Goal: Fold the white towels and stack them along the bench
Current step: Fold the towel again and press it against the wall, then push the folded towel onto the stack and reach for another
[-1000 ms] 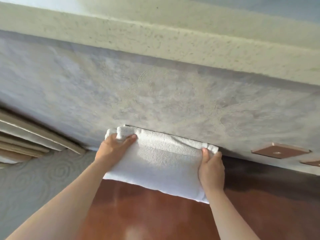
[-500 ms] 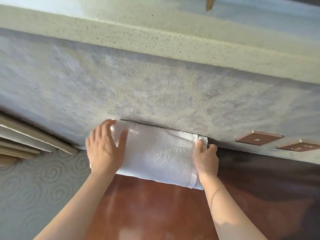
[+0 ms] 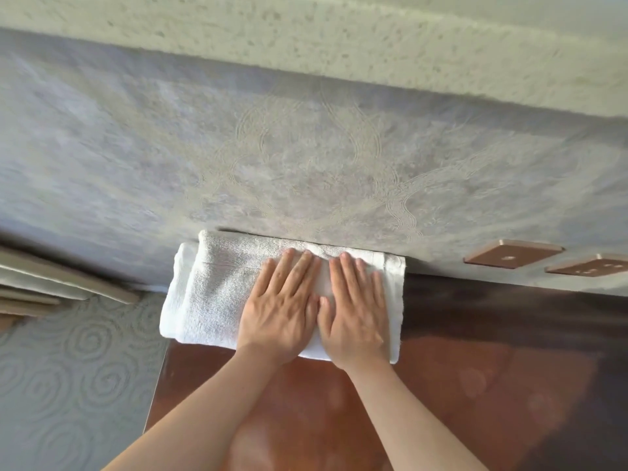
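Towel (image 3: 217, 294), white and folded into a thick oblong, is found lying on the bench (image 3: 475, 385) at its far left corner, with the far long edge set against the wall (image 3: 306, 158). Its left end is seen to overhang the bench edge slightly above the patterned floor (image 3: 68, 368). Several folded layers are visible at that left end, and a hemmed band is noted along the right end.

Left hand (image 3: 278, 314) is laid flat, palm down, on the towel's middle, with the fingers (image 3: 289, 266) straight and close together, pointing toward the wall. Right hand (image 3: 353, 317) is placed likewise just beside it, on the right half of the towel, fingers straight and slightly spread. The two hands are touching or very nearly touching along the thumbs; which of the two cannot be settled. Nothing is gripped by either hand: both are pressed open on the cloth. Both forearms are bare and are extended from the lower edge of the view.

Bench surface is recorded as glossy reddish-brown, darker toward the right. Wall is grey-textured with faint swirled line relief, topped by a pale speckled ledge (image 3: 339, 39). Two copper-coloured square plates (image 3: 509, 258) are fixed to the wall, right of the towel and well apart from it. Pale slats (image 3: 51, 287) are seen at the left edge.
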